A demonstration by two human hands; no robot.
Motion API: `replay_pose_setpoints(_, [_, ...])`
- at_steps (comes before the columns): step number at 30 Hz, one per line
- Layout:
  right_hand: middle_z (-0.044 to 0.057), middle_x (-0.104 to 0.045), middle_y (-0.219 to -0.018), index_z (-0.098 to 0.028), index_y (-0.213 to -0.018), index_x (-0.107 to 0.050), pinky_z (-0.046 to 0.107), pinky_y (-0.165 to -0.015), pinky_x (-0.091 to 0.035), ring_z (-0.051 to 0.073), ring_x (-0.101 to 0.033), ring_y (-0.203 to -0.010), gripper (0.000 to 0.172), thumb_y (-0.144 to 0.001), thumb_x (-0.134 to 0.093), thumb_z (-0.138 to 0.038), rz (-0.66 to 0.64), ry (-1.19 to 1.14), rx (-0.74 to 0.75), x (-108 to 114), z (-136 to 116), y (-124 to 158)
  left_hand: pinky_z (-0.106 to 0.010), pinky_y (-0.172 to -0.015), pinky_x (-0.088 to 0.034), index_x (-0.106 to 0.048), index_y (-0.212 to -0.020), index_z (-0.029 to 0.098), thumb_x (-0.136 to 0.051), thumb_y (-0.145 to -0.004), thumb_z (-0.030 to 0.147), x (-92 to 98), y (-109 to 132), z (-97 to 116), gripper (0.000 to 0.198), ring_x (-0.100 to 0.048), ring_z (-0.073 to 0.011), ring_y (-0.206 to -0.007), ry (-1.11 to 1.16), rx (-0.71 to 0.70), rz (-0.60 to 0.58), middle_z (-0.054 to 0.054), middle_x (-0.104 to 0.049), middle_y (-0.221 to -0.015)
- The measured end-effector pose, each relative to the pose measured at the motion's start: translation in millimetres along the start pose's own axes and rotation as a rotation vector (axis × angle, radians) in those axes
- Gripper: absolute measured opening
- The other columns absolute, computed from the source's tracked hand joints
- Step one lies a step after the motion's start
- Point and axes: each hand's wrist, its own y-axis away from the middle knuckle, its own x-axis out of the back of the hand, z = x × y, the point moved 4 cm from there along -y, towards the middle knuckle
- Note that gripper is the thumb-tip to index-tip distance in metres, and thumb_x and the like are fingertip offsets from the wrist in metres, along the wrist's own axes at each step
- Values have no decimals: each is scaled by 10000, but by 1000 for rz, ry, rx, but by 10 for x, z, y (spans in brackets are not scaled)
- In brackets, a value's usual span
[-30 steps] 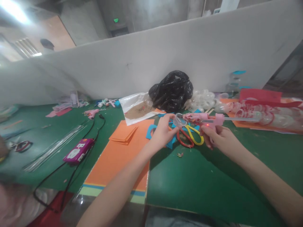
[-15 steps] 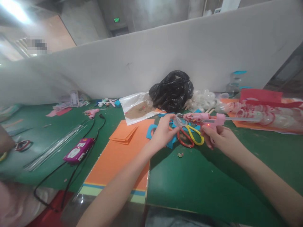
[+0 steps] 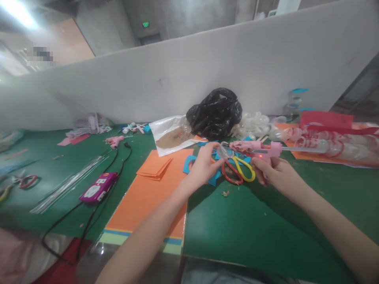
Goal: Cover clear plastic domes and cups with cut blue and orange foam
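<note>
My right hand (image 3: pixel 271 171) is closed round the handle of a pink hot glue gun (image 3: pixel 257 148), which lies level with its nozzle to the left and a small orange light lit. A long clear glue stick (image 3: pixel 302 149) juts from its back end. Between the thumb and fingers of my left hand (image 3: pixel 205 163) is a small clear plastic cup-like piece (image 3: pixel 224 150), its rim at the nozzle. Just below and between my hands lie scissors (image 3: pixel 232 173) with one red and one yellow handle loop. Blue paper pieces (image 3: pixel 214 179) lie under and beside my left hand.
Orange paper sheets (image 3: pixel 148 201) lie under my left forearm. A black plastic bag (image 3: pixel 217 112) and clear plastic pieces (image 3: pixel 256 122) stand at the back. Left are a purple power box (image 3: pixel 99 188) with black cords, a second pink glue gun (image 3: pixel 114 141) and clear sticks (image 3: pixel 69 181).
My hands, the glue gun and the clear piece stay nearly still. At the far left, another person's hand has drawn out of view, uncovering more of the scissors there.
</note>
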Motion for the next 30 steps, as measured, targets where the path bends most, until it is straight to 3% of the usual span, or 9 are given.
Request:
replay_pose_setpoints(18, [-2,-505,-393,-266,-463,-473,294,-506,-431,140,-476,-429,570,-831,-508,-700,-1,29,10,7,-34,22,-451,-1061,-470,-548,-1226,224,-704,-893,242,8,-2,9,368,-580,-263,-1216,-12,-4,-1,-93,-635,-1281])
replay_pose_setpoints(30, [0,-542,-423,-249,-586,-585,303,-517,-430,161,-509,-452,460,-819,-549,-644,30,-25,-42,21,-12,25,-441,-1068,-464,-546,-1225,225,-712,-899,254,10,-13,-9,368,-574,-258,-1217,-2,-3,0,-89,-636,-1286])
